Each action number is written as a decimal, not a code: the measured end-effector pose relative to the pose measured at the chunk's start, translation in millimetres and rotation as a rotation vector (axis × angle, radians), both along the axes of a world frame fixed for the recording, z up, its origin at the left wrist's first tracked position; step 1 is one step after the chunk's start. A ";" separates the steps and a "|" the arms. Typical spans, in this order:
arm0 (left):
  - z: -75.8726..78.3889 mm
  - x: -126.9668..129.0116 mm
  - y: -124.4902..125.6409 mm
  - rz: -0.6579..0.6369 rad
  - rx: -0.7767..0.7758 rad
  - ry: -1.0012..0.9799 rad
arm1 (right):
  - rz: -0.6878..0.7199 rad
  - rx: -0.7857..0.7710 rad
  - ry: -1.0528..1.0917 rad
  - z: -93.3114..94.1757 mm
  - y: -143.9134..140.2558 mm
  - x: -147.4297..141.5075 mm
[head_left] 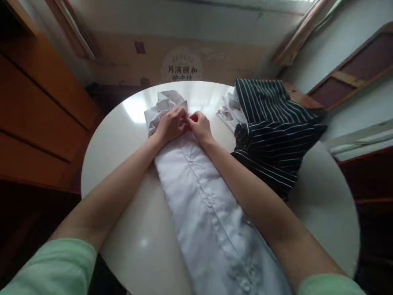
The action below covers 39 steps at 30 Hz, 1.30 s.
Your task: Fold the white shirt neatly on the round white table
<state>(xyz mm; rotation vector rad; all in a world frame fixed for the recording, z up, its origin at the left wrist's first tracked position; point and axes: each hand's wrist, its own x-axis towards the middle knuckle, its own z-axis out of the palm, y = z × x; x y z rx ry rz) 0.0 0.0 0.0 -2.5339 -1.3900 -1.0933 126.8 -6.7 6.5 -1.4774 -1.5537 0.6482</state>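
White shirt [202, 205] is laid lengthwise on bench [123, 135]. Its top end is pinched by L hand [170, 125] & R hand [200, 126], fingers closed on cloth. Striped top [270, 127] is heaped just beside.

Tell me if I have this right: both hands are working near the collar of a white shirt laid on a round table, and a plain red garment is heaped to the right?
Not quite. The head view shows the heaped garment is dark with thin white stripes, not plain red. The rest holds: the left hand and right hand meet near the collar of the white shirt on the round table.
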 end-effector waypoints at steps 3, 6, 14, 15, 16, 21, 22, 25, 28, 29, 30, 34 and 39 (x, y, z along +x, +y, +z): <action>2.0 0.0 -1.5 0.002 -0.014 -0.006 | -0.002 0.001 0.003 -0.3 0.3 0.5; 2.4 -0.1 -2.0 0.003 -0.014 -0.011 | -0.002 0.008 0.015 -1.4 1.5 0.8; 0.3 -0.7 -0.4 0.010 -0.001 -0.014 | 0.006 0.003 0.036 -3.3 3.6 1.1; 0.4 -0.7 -0.5 0.013 -0.004 -0.012 | 0.007 0.000 0.037 -3.2 3.5 1.0; 0.6 -0.7 -0.7 0.015 -0.008 -0.010 | 0.009 -0.002 0.038 -3.1 3.5 0.9; 1.5 -0.6 -2.1 0.014 -0.012 -0.016 | 0.007 -0.005 0.041 -2.9 3.1 0.6; 1.5 -0.7 -2.2 0.012 -0.011 -0.019 | 0.005 -0.005 0.039 -3.0 3.1 0.6; 1.5 -0.8 -2.3 0.010 -0.017 -0.021 | 0.007 -0.004 0.037 -3.2 3.3 0.8; 1.8 -0.6 -2.1 0.009 -0.032 -0.020 | 0.007 -0.002 0.031 -3.0 3.5 0.9; 1.9 -0.5 -2.0 0.010 -0.036 -0.019 | 0.006 -0.004 0.031 -2.8 3.5 0.9; 2.1 -0.4 -2.1 0.011 -0.039 -0.018 | 0.007 -0.006 0.031 -2.6 3.4 0.9; 2.4 0.0 -2.2 0.010 -0.039 -0.016 | 0.012 -0.016 0.039 -2.2 2.8 1.0; 1.3 -0.1 -1.1 0.000 -0.047 -0.026 | 0.012 -0.011 0.037 -2.4 2.4 1.0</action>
